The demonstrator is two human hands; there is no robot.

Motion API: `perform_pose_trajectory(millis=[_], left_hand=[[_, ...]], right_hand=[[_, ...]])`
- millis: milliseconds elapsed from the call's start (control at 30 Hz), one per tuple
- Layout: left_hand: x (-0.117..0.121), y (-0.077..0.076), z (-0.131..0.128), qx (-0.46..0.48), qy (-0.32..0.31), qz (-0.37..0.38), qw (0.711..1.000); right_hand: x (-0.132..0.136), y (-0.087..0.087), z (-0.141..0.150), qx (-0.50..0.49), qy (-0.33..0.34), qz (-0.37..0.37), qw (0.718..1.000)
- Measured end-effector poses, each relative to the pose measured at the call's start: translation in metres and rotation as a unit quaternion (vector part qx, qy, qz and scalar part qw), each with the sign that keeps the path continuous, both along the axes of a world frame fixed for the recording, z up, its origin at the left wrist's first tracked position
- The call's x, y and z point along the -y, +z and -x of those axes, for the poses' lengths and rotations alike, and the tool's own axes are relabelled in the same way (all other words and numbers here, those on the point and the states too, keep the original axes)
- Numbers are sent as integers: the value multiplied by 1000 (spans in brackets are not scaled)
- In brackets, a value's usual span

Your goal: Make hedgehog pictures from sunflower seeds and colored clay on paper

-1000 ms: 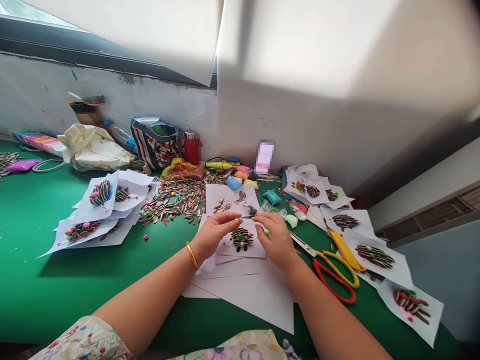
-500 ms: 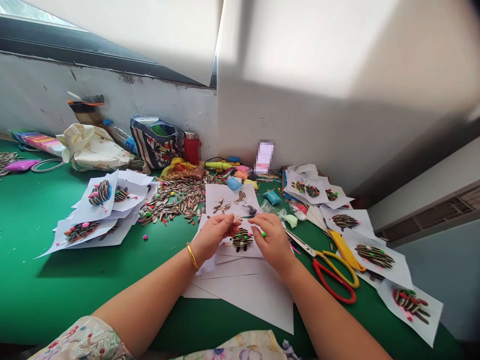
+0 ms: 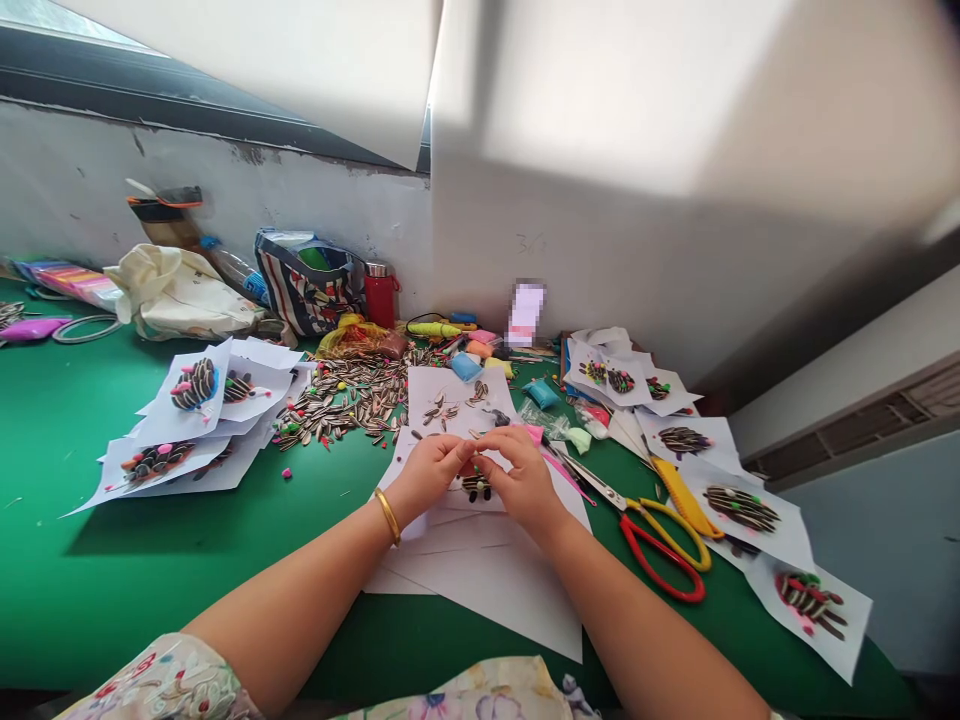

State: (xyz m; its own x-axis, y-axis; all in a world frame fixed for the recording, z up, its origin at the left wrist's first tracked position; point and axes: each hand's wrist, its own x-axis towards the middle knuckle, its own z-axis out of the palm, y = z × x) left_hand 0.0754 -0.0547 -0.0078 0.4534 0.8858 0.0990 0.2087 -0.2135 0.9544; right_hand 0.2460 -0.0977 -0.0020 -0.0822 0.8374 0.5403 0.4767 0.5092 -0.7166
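My left hand, with a gold bangle at the wrist, and my right hand meet at their fingertips above a small white card. Both hands are closed in a pinch. Whatever lies between the fingertips is too small and covered to name. Under them, a sunflower-seed figure with dark feet and coloured dots is partly hidden on its card. Loose white sheets lie beneath. Just beyond my fingers, another sheet carries seed clusters. Right of my right hand lie scissors with red and yellow handles.
A heap of sunflower seeds spreads behind my left hand. Finished-looking seed cards are stacked at left and line the right edge. Clay packets, a red flask and bags stand along the wall. A yellow cutter lies beside the scissors.
My hands were apart over the card and have come together, fingertips touching. My right hand moved left, uncovering a pink tool beside the scissors. The seed figure is now more covered.
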Motion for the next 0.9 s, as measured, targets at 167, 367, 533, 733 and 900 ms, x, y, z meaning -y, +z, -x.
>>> perform_pose_trajectory(millis=[167,367,533,733,900], left_hand=[[-10,1,7,-146,64,-155,975],[-9,-4,6,-295,28,-213,931],[-7,-7,4,-316,23,-216,923],[-8,-8,5,-317,19,-217,923],[-9,-10,6,-313,17,-220,924]], right_hand=[[-9,-2,-11,14,-42,22,999],[-18,-12,-14,60,-66,87,992],[-20,-13,-11,80,-75,118,987],[-22,-11,-12,138,-73,105,982],[-26,-14,-12,207,-84,85,971]])
